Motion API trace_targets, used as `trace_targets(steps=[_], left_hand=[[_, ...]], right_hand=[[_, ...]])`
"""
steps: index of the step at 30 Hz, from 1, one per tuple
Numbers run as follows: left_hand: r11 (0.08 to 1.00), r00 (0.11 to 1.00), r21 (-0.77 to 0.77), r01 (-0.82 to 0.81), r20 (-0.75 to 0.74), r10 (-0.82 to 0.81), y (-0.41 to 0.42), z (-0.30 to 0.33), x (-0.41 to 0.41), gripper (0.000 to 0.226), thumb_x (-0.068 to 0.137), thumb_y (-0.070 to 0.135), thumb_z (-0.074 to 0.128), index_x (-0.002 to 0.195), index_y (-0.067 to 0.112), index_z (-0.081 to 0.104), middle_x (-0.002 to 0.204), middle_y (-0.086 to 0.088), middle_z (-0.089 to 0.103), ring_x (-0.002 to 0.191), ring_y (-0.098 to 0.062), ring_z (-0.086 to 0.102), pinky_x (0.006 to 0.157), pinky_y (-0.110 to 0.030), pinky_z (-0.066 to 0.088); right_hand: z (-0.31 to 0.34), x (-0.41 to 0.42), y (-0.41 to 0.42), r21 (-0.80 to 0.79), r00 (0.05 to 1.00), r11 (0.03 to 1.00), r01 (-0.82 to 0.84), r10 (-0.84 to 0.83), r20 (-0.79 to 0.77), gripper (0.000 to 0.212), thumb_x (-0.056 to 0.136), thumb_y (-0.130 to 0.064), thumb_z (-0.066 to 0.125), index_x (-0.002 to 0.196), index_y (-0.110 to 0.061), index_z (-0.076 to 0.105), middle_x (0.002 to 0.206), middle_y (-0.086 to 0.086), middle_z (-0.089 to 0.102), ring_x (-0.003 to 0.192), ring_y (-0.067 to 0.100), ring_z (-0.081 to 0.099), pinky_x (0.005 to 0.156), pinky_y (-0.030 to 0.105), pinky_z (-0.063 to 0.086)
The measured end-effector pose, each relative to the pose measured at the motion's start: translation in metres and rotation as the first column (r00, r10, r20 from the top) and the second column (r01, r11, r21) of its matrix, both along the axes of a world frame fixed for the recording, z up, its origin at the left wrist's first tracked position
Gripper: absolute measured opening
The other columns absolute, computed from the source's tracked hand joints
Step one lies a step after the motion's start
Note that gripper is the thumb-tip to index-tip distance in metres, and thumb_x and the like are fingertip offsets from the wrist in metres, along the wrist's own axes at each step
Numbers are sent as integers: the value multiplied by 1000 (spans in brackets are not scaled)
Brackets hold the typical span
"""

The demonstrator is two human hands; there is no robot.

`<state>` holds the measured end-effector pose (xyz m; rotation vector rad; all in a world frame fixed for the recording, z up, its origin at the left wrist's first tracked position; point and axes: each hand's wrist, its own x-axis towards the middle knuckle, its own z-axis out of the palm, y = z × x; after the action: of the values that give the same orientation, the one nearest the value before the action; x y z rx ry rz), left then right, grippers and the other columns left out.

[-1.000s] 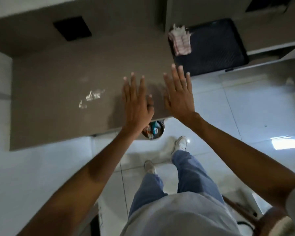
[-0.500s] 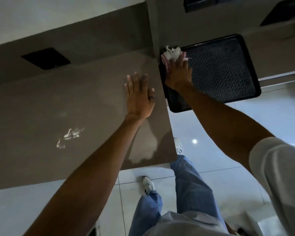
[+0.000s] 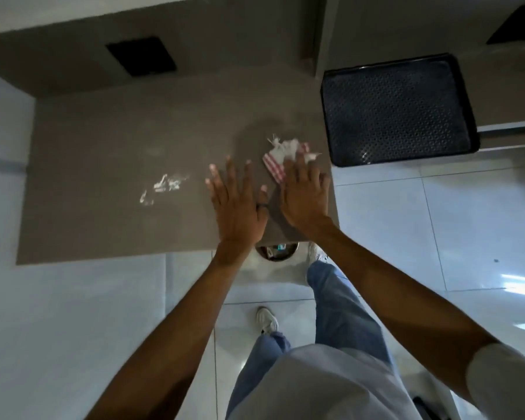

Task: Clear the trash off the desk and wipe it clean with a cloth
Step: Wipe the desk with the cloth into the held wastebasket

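Observation:
The grey-brown desk [image 3: 103,153] carries a patch of white smears [image 3: 162,187] near its middle. A red-and-white checked cloth [image 3: 281,156] lies bunched on the desk's right part. My right hand [image 3: 305,195] rests on the cloth's near end, fingers stretched over it and pressing it down. My left hand [image 3: 237,204] lies flat on the desk just left of it, fingers spread, a dark ring on one finger, nothing in it. The smears lie to the left of both hands.
A black perforated tray [image 3: 397,107] sits on the neighbouring surface to the right. A round bin [image 3: 278,253] holding trash peeks out under the desk's front edge. A dark square opening [image 3: 141,56] is in the desk's back panel. White tiled floor surrounds my legs.
My right hand has brought the checked cloth from the black tray's left edge onto the desk, beside my left hand. The left hand stayed flat on the desk.

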<state>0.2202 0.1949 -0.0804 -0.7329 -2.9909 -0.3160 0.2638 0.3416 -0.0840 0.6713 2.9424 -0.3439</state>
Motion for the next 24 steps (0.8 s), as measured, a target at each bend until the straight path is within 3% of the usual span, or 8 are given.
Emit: trace_targets(steps=[2,4,8,12,17,20,22,24], left_hand=[[999,1000,-41,17,27,-15,-36,-9,28,66,109,49,40,166,18,32,175,-19,19,161,-49,12,132,-62,11],[997,999,-61,38,31,-36,-65,-20,52,68,109,51,37,167,17,29,176,-19,15,162,-47,9,133,-58,6],[999,996,-40,14,93,-11,-111,-55,111,67,109,49,41,167,19,27,177,-17,14,164,-41,9,135,-50,2],[995,957,-59,85,284,-65,-136,-115,160,66,110,46,39,167,15,30,176,-16,17,164,-33,5,134,-51,16],[996,832,-90,19,554,34,-123,-243,137,73,111,51,31,170,17,8,178,-11,-2,166,-32,-4,136,-49,12],[944,595,-42,-328,767,241,-89,-343,92,83,109,43,46,170,15,-4,178,-13,-5,165,-37,-2,133,-53,17],[811,339,-47,-583,893,296,-66,-394,68,93,107,40,56,169,15,-8,177,-18,4,163,-41,15,129,-52,28],[624,83,-80,-777,970,228,-55,-432,55,90,104,38,62,170,22,2,172,-17,27,149,-44,44,113,-58,50]], right_hand=[[-6,8,-20,-24,998,999,44,-43,49,72,107,-50,32,166,-15,10,175,15,1,161,42,7,126,64,17],[-6,16,-38,29,993,996,88,-86,-79,74,107,-54,31,166,-15,11,174,17,8,162,38,8,127,66,13],[-33,72,-93,67,885,978,-197,207,-417,58,106,-39,35,160,-19,32,172,12,20,162,33,12,130,57,15],[-100,146,-126,-1,918,925,-379,376,-129,57,99,-38,41,153,-22,47,170,11,30,159,33,24,129,58,23],[-236,139,-113,-236,970,965,-111,157,187,63,105,-33,47,164,-20,27,175,8,11,163,30,6,132,55,16],[-343,101,-95,-460,945,829,318,-238,224,89,94,-24,69,164,-17,16,174,13,9,161,37,10,128,57,27],[-397,79,-80,-558,832,619,554,-445,332,102,90,-23,77,165,-14,8,172,19,17,156,41,27,124,56,35],[-438,70,-68,-585,737,465,665,-538,410,93,92,-20,75,163,-13,15,157,22,46,137,41,55,110,56,52]])
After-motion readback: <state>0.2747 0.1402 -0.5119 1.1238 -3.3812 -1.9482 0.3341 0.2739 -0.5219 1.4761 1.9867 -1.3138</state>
